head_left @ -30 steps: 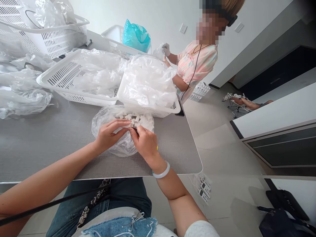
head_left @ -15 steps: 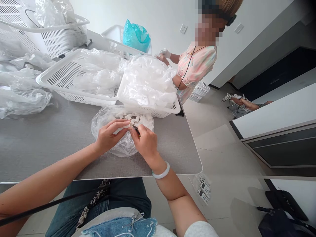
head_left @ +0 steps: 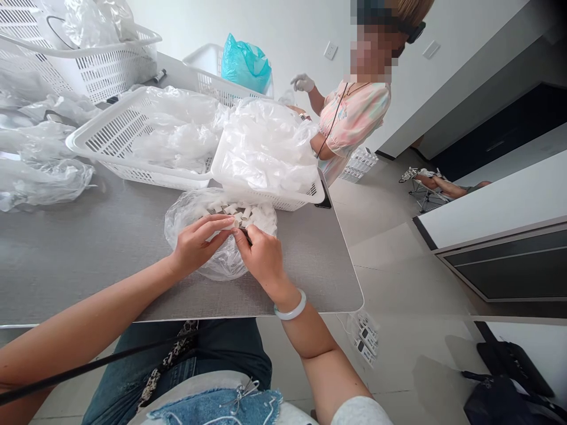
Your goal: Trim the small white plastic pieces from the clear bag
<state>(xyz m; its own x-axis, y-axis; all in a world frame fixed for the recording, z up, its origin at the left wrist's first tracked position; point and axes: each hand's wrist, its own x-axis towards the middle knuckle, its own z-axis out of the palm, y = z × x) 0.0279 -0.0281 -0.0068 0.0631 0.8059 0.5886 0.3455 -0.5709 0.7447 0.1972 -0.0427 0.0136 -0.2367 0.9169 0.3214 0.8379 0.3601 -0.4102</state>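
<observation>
A clear plastic bag (head_left: 212,260) full of small white tube-like parts (head_left: 241,213) lies on the grey table (head_left: 88,248) in front of me. My left hand (head_left: 195,242) rests on the bag with its fingers pinched together at the parts. My right hand (head_left: 262,257) meets it from the right, fingers closed in a pinch on something small and dark that I cannot make out. A pale bangle (head_left: 290,309) circles my right wrist.
White mesh baskets (head_left: 110,136) stuffed with clear plastic bags crowd the table behind the bag; another basket (head_left: 270,198) touches it. Loose bags (head_left: 39,177) lie at the left. A person in a pink top (head_left: 354,112), gloved hand raised, works at the far end.
My hands have hardly moved on the bag. The other person's gloved hand has lifted from the basket into the air.
</observation>
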